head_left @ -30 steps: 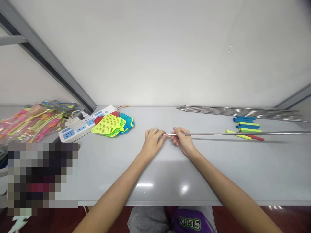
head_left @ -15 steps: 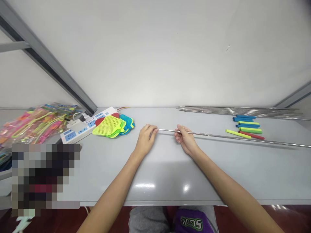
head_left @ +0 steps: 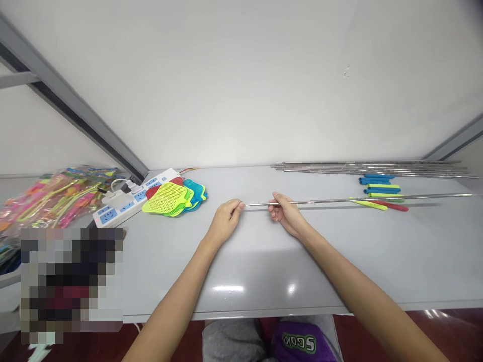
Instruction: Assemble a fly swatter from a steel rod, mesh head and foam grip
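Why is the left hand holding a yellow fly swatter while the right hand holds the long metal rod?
The left hand isn't holding the fly swatter. The head view shows nothing in it, and the yellow fly swatter lies on the table. The right hand does hold the long metal rod.

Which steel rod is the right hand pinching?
The lone rod pinched in the right hand, separate from the bundle of rods farther back.
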A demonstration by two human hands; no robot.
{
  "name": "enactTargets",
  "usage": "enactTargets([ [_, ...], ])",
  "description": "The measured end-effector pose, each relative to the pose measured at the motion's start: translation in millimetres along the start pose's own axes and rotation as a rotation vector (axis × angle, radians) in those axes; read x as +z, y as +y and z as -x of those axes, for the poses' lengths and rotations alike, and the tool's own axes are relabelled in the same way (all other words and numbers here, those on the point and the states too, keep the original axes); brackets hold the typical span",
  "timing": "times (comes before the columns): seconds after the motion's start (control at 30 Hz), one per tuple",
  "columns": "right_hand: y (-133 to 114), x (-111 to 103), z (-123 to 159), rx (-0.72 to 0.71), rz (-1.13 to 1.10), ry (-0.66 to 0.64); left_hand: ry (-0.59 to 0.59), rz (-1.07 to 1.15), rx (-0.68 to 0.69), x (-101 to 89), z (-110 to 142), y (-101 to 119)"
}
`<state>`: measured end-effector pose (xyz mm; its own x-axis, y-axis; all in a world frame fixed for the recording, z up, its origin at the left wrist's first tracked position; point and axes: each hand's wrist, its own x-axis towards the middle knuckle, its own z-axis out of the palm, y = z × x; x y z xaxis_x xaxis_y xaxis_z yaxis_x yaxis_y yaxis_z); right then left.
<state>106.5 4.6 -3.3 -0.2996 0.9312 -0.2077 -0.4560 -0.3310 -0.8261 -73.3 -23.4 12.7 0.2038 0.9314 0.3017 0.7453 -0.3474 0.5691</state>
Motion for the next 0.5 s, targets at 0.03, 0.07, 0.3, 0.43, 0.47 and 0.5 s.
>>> enactTargets([
  [0.03, -0.5, -0.6, -0.2, 0.005, 0.004, -0.012, -0.013, 0.005, 0.000, 0.0, 0.6, 0.2],
  [0.07, -0.9, -1.1, -0.4, 0.010, 0.008, -0.023, -0.022, 0.010, -0.001, 0.0, 1.2, 0.5],
  [0.3, -2.5, -3.1, -0.3, 0.021, 0.019, -0.085, -0.061, 0.021, -0.022, -0.5, 4.8, 1.3],
  [0.43, -1.8, -4.4, 0.0, 0.031, 0.023, -0.133, -0.071, 0.029, -0.018, -0.8, 5.9, 1.6],
  [0.47, -1.4, -4.8, -0.1, 0.032, 0.024, -0.145, -0.071, 0.029, -0.018, -0.6, 6.1, 1.6],
  [0.5, -1.0, -5.1, -0.1, 0.033, 0.028, -0.156, -0.071, 0.031, -0.019, -0.3, 6.1, 1.5],
])
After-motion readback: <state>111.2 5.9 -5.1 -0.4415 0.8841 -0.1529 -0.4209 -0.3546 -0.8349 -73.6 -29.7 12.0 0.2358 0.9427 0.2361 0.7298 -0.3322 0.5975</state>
